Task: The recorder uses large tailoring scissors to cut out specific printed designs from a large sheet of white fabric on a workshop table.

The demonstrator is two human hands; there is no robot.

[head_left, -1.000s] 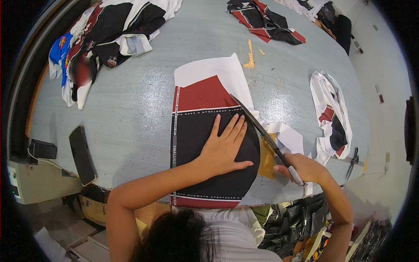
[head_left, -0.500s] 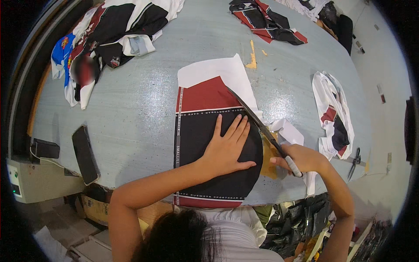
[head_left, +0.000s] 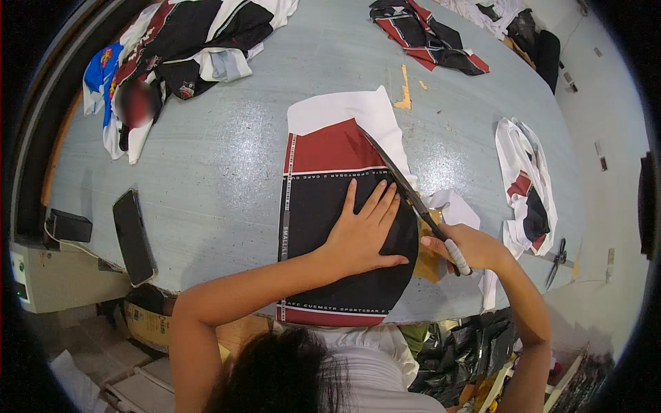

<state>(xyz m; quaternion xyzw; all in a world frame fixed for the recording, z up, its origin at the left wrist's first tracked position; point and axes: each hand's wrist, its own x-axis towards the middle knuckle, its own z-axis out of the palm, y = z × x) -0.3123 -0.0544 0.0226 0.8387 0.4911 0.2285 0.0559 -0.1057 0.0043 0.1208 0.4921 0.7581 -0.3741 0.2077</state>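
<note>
A cloth panel (head_left: 330,230), black with a dark red band at its far end and thin lettered stripes, lies flat before me at the table's near edge. My left hand (head_left: 361,237) rests palm down on the black part, fingers spread. Long dark scissors (head_left: 420,205) with a pale wrapped handle are gripped in my right hand (head_left: 471,246). Their blades lie along the panel's right edge, tips at the red band beside white material (head_left: 344,109). My fingers partly hide the handle. White scraps (head_left: 460,210) and a patch of brown tape (head_left: 431,258) lie by my right hand.
Printed garments (head_left: 200,48) are heaped at the far left, and black-red cloth (head_left: 430,38) lies at the back. White cloth pieces (head_left: 520,186) and small dark scissors (head_left: 556,263) are at right. A phone (head_left: 132,237) and black box (head_left: 70,226) sit at left.
The scissors and my right hand have shifted slightly forward and left along the panel's edge. My left hand stays flat in the same place on the cloth. The view has shifted a little.
</note>
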